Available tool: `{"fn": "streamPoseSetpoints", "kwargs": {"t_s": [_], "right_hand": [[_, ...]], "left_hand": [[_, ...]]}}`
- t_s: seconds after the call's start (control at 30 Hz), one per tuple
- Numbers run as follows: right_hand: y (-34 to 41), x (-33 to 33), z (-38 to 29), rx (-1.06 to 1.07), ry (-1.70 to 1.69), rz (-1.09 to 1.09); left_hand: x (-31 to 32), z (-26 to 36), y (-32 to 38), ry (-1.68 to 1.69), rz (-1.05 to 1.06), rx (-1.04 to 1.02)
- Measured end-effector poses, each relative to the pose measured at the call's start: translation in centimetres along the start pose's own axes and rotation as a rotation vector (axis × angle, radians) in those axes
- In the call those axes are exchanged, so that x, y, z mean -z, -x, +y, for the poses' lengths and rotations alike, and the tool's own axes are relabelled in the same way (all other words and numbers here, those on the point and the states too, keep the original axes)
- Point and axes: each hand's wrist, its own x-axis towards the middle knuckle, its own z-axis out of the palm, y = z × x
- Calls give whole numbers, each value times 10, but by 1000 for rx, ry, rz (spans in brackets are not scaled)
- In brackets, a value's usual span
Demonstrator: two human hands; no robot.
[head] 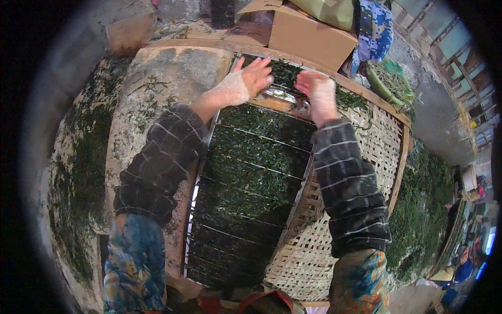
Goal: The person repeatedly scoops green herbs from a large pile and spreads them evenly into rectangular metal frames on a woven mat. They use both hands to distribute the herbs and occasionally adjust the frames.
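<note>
Before me lies a long metal-framed tray [251,188], crossed by thin slats and filled with chopped dark green leafy material. My left hand [253,78] is over its far left end, palm down, fingers apart and holding nothing visible. At the far right side is my right hand [319,88], blurred, with its fingers bent towards loose green strips [284,74]; whether it holds any cannot be seen. A shiny reflective piece [279,95] lies between the hands, above a bare brownish strip [274,105]. Something pale and thin covers both wrists.
A wood-framed woven bamboo mat [306,247] lies under the tray's right side. Left is a pale board [184,62] with green scraps. A cardboard box [310,39] and a blue camouflage cloth [374,31] stand beyond. Green material covers areas at left [86,157] and right [423,200].
</note>
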Motion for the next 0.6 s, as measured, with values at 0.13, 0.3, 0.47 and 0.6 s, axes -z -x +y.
{"fn": "streamPoseSetpoints", "kwargs": {"t_s": [0.13, 0.3, 0.47, 0.6], "right_hand": [[11, 68, -14, 196, -128, -23], [22, 98, -12, 592, 1053, -58], [3, 100, -5, 440, 1209, -186], [-19, 101, -33, 334, 1354, -298]], "left_hand": [[12, 40, -30, 9, -204, -52], [-3, 91, -61, 40, -338, -132], [-16, 99, -67, 4, -315, -198], [-16, 99, -66, -41, -325, -212]]}}
